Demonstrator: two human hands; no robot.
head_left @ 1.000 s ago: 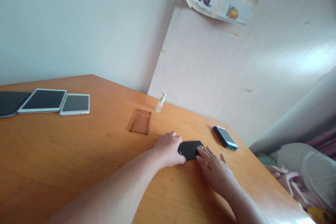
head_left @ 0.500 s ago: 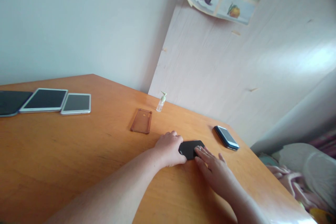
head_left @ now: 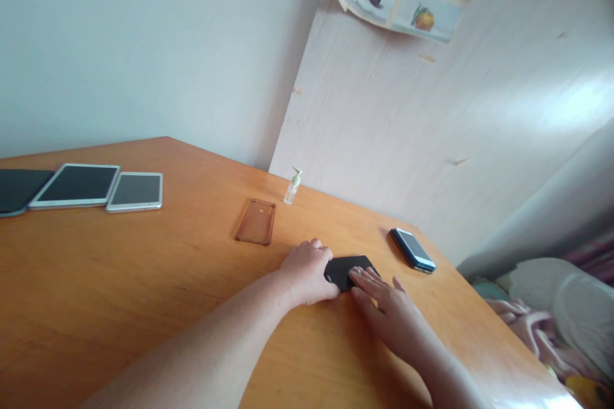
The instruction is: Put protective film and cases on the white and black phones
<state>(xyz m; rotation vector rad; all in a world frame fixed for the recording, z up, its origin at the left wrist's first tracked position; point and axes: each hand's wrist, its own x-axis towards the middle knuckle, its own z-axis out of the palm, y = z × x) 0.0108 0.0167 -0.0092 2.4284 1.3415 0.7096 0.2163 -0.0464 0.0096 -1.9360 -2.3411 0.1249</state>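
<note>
A black phone (head_left: 341, 270) lies flat on the wooden table in front of me. My left hand (head_left: 309, 271) grips its left end, thumb on the near side and fingers on the far side. Over the phone's right part, my right hand (head_left: 381, 300) rests with its fingers stretched out, the fingertips on the dark surface. A small pale spot shows at those fingertips; I cannot make out what it is. Beyond my left hand lies a clear brownish phone case (head_left: 257, 222), and behind it stands a small pump bottle (head_left: 293, 186).
At the left of the table (head_left: 192, 307) lie a dark tablet (head_left: 22, 190), a white tablet (head_left: 79, 184) and a smaller white device (head_left: 135, 190) in a row. Stacked phones (head_left: 413, 249) lie near the right edge. Bedding (head_left: 551, 326) is beyond that edge.
My right hand's fingers have slid slightly left across the phone. My left hand keeps its grip. The whole view has shifted a little.
</note>
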